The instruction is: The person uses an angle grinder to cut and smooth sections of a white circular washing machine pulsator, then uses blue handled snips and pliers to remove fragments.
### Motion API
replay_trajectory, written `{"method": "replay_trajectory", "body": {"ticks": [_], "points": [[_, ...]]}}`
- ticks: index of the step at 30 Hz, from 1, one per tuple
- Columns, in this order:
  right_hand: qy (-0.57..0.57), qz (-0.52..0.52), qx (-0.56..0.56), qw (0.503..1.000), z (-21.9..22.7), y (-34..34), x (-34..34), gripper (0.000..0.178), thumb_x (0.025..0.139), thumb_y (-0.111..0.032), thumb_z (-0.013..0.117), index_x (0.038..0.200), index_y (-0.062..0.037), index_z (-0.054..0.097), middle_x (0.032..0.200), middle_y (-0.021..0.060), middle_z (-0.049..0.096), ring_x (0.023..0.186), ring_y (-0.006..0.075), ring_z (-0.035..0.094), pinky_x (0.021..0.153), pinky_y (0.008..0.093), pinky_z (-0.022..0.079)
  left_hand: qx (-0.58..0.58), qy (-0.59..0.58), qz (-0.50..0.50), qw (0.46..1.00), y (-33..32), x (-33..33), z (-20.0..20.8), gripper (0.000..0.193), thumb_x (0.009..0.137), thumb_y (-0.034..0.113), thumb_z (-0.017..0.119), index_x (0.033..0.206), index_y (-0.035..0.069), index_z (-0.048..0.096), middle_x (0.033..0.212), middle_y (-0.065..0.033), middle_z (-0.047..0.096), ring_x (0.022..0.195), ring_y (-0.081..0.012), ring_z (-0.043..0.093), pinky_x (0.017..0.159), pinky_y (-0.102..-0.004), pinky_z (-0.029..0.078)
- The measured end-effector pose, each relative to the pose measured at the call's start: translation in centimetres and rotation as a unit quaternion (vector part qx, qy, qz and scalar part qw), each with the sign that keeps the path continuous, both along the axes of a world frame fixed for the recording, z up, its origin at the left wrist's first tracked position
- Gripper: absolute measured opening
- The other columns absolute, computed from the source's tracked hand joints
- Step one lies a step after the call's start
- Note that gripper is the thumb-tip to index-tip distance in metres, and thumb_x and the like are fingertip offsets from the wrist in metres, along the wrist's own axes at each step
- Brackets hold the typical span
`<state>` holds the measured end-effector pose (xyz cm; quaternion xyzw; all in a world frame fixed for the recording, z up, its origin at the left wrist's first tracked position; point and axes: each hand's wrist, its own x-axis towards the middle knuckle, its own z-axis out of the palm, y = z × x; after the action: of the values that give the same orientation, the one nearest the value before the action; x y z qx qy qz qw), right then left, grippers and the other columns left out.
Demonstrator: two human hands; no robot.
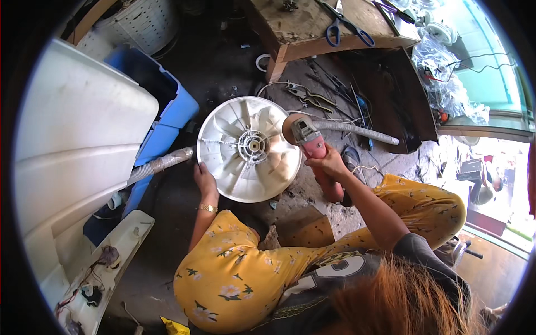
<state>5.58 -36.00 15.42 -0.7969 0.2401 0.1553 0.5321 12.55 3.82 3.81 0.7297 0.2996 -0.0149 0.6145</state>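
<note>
Dusty concrete floor (223,67), worn wooden workbench (312,28) above, bright daylight through a green-framed window (491,72) at right
</note>
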Motion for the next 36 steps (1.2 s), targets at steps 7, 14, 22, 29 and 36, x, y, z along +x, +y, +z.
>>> {"method": "replay_trajectory", "body": {"ticks": [7,14,22,29,36], "points": [[0.02,0.034,-0.065,0.997,-2.9,1.9,1.9,0.09,0.06,-0.043,0.091,0.132,0.001,0.062,0.12,0.0192,0.072,0.111,0.03,0.069,0.099,0.0385,0.052,-0.211,0.039,0.088,0.973,-1.7,-4.1,-0.7,0.055,0.11,0.024,0.045,0.155,-0.005,0.031,0.152,-0.0208,0.046,0.135,-0.0269,0.05,0.113,-0.0378,0.039],[0.004,0.061,-0.066,0.996,-2.1,1.4,6.0,0.087,0.06,-0.044,0.091,0.132,-0.0026,0.063,0.117,0.0177,0.073,0.107,0.0295,0.071,0.097,0.0385,0.053,-0.184,0.028,0.063,0.98,-1.5,-4.9,-2.4,0.059,0.111,0.026,0.042,0.157,-0.006,0.026,0.158,-0.0226,0.038,0.143,-0.0303,0.042,0.118,-0.0394,0.033],[0.05,0.11,-0.09,0.989,0.3,2.9,7.1,0.087,0.059,-0.044,0.091,0.131,-0.0027,0.064,0.115,0.0184,0.074,0.105,0.0299,0.072,0.096,0.0383,0.054,-0.108,0.024,0.063,0.992,-2.0,-5.4,-2.1,0.052,0.11,0.024,0.045,0.154,-0.002,0.033,0.147,-0.0181,0.05,0.13,-0.0264,0.052,0.11,-0.039,0.041],[0.027,0.105,-0.086,0.99,-1.3,1.5,6.3,0.087,0.059,-0.045,0.091,0.13,-0.0023,0.065,0.114,0.0188,0.074,0.104,0.0302,0.072,0.095,0.0382,0.054,-0.087,0.02,0.048,0.995,-2.9,-5.1,-1.1,0.051,0.11,0.022,0.044,0.153,-0.003,0.035,0.147,-0.0186,0.05,0.13,-0.0264,0.052,0.11,-0.0382,0.04],[0.036,0.103,-0.051,0.993,-1.7,2.0,6.2,0.084,0.06,-0.043,0.091,0.126,0.0011,0.066,0.112,0.0181,0.074,0.104,0.0287,0.071,0.095,0.0374,0.054,-0.077,0.012,0.062,0.995,-2.1,-5.2,-1.2,0.047,0.11,0.02,0.044,0.15,-0.003,0.038,0.142,-0.0183,0.054,0.125,-0.0255,0.055,0.107,-0.0378,0.042]]}}
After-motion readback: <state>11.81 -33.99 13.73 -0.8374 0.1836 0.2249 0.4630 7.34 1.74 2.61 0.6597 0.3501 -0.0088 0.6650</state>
